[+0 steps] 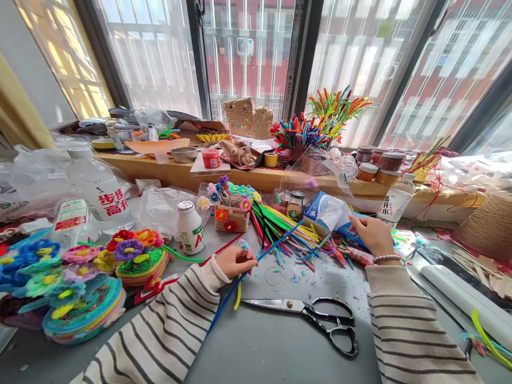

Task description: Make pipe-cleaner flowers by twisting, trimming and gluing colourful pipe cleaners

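Note:
My left hand (237,260) is closed in a pinch around a long blue pipe cleaner (278,246), which slants from the table's front up toward the right. A small pink and light-blue curled pipe cleaner piece (245,247) sticks up at its fingers, and a yellow pipe cleaner end (237,297) hangs below. My right hand (374,234) is raised beside a blue and white packet (330,213), apart from the blue pipe cleaner; its fingers are loosely bent, partly hidden, with nothing visible in them. Black-handled scissors (308,309) lie between my forearms, blades pointing left.
A pile of coloured pipe cleaners (276,224) lies behind my hands, near a flower-filled woven basket (232,216) and a white bottle (190,226). Pipe-cleaner flowers on round bases (84,306) stand left. A twine cone (486,224) is at right; jars (390,162) line the sill.

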Action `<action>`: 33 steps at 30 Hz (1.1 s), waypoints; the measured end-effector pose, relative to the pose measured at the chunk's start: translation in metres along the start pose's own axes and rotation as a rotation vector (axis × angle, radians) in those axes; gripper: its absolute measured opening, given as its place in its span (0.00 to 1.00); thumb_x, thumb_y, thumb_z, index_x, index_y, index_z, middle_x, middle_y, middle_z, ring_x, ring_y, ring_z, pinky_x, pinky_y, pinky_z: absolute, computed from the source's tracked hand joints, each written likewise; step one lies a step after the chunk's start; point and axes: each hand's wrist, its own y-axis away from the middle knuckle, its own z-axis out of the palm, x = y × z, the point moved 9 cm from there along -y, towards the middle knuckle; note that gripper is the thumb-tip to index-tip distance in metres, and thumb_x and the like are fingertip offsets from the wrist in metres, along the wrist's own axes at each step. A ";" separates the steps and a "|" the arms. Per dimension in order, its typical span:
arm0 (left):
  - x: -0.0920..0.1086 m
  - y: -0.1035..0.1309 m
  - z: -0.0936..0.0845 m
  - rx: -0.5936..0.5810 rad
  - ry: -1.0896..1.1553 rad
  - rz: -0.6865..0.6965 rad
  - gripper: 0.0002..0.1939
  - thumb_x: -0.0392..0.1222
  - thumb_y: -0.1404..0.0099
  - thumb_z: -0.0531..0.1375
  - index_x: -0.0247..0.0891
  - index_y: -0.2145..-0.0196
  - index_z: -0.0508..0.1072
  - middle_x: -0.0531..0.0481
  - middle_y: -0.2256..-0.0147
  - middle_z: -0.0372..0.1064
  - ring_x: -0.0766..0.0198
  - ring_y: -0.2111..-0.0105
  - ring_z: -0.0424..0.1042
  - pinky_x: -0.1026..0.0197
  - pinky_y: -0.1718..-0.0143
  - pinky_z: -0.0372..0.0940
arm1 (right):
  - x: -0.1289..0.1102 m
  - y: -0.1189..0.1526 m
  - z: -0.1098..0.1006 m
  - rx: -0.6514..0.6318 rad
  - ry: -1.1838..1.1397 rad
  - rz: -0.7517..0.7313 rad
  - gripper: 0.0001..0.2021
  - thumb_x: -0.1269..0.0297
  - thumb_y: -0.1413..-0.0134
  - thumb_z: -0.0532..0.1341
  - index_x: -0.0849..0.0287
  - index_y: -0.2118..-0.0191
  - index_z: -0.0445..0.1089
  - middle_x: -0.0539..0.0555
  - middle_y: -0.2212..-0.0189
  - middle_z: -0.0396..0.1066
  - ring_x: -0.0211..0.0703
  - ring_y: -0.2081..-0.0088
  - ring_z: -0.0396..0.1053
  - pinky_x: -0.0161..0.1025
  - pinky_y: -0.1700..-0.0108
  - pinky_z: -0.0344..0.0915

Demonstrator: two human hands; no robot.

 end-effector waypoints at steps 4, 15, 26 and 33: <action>0.002 0.000 -0.001 0.016 0.031 -0.006 0.10 0.44 0.53 0.56 0.33 0.78 0.62 0.55 0.82 0.59 0.71 0.81 0.61 0.65 0.76 0.59 | -0.023 0.001 0.000 -0.051 -0.158 -0.123 0.12 0.63 0.58 0.52 0.60 0.70 0.69 0.51 0.78 0.69 0.37 0.77 0.64 0.32 0.75 0.56; 0.005 0.001 0.005 -0.042 0.147 -0.008 0.12 0.46 0.52 0.55 0.32 0.76 0.62 0.56 0.83 0.59 0.72 0.83 0.59 0.66 0.79 0.58 | -0.143 0.078 0.070 -0.901 -0.909 -0.271 0.12 0.60 0.67 0.60 0.60 0.71 0.70 0.49 0.79 0.68 0.34 0.79 0.62 0.31 0.78 0.59; 0.019 0.003 0.009 -0.096 0.144 0.042 0.13 0.47 0.52 0.56 0.31 0.79 0.64 0.55 0.85 0.58 0.73 0.84 0.58 0.66 0.80 0.57 | -0.117 0.053 0.075 -0.574 -1.393 0.102 0.11 0.59 0.66 0.61 0.63 0.77 0.68 0.48 0.83 0.65 0.28 0.82 0.59 0.28 0.79 0.57; 0.017 0.003 -0.002 -0.015 0.229 0.046 0.14 0.47 0.54 0.57 0.31 0.79 0.63 0.56 0.84 0.58 0.73 0.84 0.59 0.66 0.82 0.56 | -0.020 0.007 0.027 -0.121 -1.419 0.209 0.13 0.56 0.71 0.62 0.59 0.78 0.64 0.46 0.82 0.61 0.30 0.82 0.56 0.31 0.80 0.57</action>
